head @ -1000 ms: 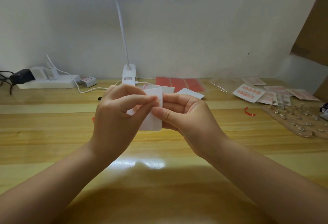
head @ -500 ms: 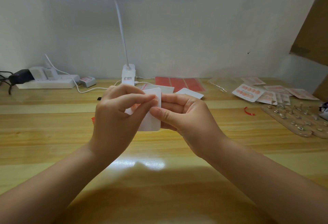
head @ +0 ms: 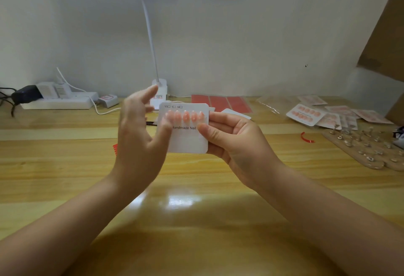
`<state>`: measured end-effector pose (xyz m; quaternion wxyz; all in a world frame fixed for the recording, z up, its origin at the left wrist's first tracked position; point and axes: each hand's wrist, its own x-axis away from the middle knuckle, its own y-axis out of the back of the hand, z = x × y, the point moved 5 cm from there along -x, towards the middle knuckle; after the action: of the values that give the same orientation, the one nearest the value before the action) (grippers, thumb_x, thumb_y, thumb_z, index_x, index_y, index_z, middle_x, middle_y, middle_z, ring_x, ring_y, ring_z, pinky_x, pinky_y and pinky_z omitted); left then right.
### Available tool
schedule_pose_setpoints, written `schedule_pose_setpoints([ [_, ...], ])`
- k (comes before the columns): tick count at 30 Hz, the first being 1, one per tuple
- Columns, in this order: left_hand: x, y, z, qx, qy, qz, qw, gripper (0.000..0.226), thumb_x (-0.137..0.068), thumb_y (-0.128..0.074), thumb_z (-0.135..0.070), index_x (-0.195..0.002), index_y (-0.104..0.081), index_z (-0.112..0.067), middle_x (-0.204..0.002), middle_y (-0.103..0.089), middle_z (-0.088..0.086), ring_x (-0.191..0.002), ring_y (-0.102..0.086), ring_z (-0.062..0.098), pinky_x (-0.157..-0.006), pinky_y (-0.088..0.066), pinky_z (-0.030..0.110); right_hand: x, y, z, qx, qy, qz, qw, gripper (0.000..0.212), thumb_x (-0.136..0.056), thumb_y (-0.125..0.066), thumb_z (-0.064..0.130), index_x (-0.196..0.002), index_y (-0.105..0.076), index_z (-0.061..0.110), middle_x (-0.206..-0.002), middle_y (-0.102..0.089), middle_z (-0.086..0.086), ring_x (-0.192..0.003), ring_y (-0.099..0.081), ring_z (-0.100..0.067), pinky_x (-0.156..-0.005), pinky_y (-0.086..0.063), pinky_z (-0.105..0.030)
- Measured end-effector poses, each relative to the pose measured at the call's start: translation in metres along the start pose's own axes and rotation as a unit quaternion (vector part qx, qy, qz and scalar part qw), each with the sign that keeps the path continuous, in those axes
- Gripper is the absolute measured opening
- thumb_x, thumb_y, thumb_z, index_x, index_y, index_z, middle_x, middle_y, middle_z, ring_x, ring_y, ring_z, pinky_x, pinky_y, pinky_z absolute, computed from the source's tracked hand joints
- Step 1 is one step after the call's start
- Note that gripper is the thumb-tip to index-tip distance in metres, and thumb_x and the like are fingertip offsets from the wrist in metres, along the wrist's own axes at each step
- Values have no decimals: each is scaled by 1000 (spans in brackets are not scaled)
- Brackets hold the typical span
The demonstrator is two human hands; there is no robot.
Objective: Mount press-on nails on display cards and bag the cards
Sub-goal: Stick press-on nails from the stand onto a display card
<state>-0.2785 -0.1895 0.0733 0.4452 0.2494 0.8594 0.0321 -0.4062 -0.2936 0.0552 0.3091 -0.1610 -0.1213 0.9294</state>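
Now that left hand (head: 140, 135) has let go, fingers spread, we see right hand (head: 231, 142) pinching card (head: 188, 140); five nails (head: 185, 115) mounted, lower row pending.

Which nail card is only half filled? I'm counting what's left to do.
The card in the right hand: one row of nails; the finished cards show two.

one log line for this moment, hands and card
right hand: holds display card | left hand: open beside card | nails: one row mounted
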Motion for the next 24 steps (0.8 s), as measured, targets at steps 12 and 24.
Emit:
schedule_pose_setpoints([
  [12,13,-20,24,215,154,85,961,8,-90,-64,-27,-93,-71,-24,-91,-75,-5,-85,-70,9,-68,-53,16,-7,24,-12,45,-19,-47,998,16,-89,-63,16,-95,-69,3,-96,-74,-16,-90,-72,-28,-73,-59,-34],
  [24,23,-26,25,202,161,96,961,6,-89,-65,-21,-90,-71,-21,-88,-75,-5,-83,-71,9,-71,-56,21,-11,37,-15,126,-19,-25,991,6,-92,-60,5,-94,-64,2,-88,-73,-9,-86,-71,-22,-75,-59,-32],
])
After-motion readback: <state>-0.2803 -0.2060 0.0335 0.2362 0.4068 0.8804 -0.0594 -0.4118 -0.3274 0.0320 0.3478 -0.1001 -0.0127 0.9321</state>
